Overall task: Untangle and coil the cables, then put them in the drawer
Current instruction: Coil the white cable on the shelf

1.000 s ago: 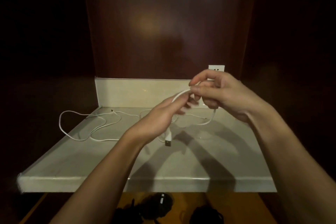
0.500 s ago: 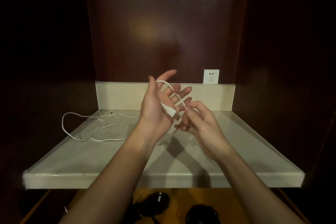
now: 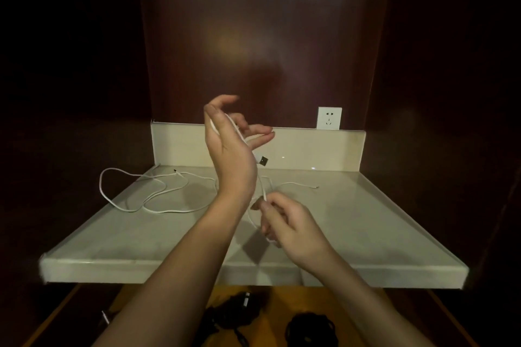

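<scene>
Two thin white cables on the pale stone table [image 3: 366, 220], only one of them in hand.

At about 9 o'clock on the table, sprawled in slack crossing loops: the loose thin white cable [image 3: 169, 211], untouched, one loop sagging past the table's edge. Likely to slide off if nudged or snagged by a passing forearm.

Near the middle, raised upright: the left hand [image 3: 228, 155], fingers loosely spread and half bent, serving as a former, with the second thin white cable [image 3: 264, 191] laid over it and none of the fingers plainly clamped on it. Hanging free just at 3 o'clock of that wrist: the white USB plug with a dark metal end [image 3: 262, 161]. Main risk here, as judged: with so relaxed a hold, turns slipping off the fingers, or the swinging plug dragging the wrap loose.

Lower, at about 5 o'clock from the left hand: the right hand [image 3: 290, 222], thumb and forefinger pinching the same cable, other fingers curled beneath. Too hard a pull likely to strip the coil; too slack, and a twist or kink wound in.

Farther out, at 2 o'clock from the right hand: the cable's small tip [image 3: 317, 186] lying on the table, apt to whip or catch while drawn in.

Drawer not clearly made out; only dark shapes [image 3: 234, 315] below the table's front edge at 6 o'clock.
</scene>
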A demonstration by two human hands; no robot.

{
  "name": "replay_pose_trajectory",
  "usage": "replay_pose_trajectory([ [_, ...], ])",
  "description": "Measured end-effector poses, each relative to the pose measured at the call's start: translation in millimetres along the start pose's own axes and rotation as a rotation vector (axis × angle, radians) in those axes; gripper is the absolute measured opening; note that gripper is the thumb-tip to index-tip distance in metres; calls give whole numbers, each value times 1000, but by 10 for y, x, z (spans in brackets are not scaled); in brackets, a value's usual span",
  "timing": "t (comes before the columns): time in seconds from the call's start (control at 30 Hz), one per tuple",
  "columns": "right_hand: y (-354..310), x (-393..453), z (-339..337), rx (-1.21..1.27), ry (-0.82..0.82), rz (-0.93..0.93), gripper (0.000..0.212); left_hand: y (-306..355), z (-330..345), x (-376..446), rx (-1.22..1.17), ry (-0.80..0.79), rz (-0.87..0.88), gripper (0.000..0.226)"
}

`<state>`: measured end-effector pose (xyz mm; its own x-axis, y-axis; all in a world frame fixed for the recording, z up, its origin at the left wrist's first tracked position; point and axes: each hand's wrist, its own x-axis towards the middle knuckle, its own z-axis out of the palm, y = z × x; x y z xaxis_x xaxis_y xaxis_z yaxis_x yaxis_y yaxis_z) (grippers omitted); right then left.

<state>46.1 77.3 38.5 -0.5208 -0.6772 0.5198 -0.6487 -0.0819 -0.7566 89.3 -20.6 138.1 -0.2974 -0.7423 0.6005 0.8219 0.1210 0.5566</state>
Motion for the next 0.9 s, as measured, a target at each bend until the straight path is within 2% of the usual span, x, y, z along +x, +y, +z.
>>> replay_pose_trajectory([
  [0.13, -233, -122, -183, -522, -35, -214, 35, 4, -103, -35, 190, -101, 208, 35],
  [0.23, -429, -124, -302, -751, -79, -317, 39, -2, -165, -14, 474, -329, 406, 36],
  [0.27, -488, -108, -348, -801, -89, -345, 43, -10, -196, -9, 573, -418, 425, 41],
  [0.33, -613, -60, -481, -856, -84, -409, 44, -3, -245, -22, 714, -571, 366, 48],
  [0.43, -763, 28, -695, -821, -84, -497, 17, 32, -336, -100, 731, -840, 159, 60],
  [0.53, -811, 136, -852, -701, -101, -498, 10, 87, -351, -234, 612, -1076, -134, 39],
  [0.6, -800, 198, -905, -633, -80, -455, 23, 98, -339, -285, 576, -1160, -234, 19],
  [0.7, -692, 242, -866, -549, 12, -360, 38, 77, -393, -313, 493, -1157, -401, 19],
  [0.77, -549, 253, -827, -411, 91, -279, 36, 48, -435, -305, 440, -1087, -512, 24],
  [0.8, -468, 247, -814, -349, 121, -233, 31, 18, -447, -308, 383, -1016, -567, 20],
  [0.9, -264, 191, -736, -271, 209, -167, 12, -49, -469, -316, 104, -694, -709, 40],
])
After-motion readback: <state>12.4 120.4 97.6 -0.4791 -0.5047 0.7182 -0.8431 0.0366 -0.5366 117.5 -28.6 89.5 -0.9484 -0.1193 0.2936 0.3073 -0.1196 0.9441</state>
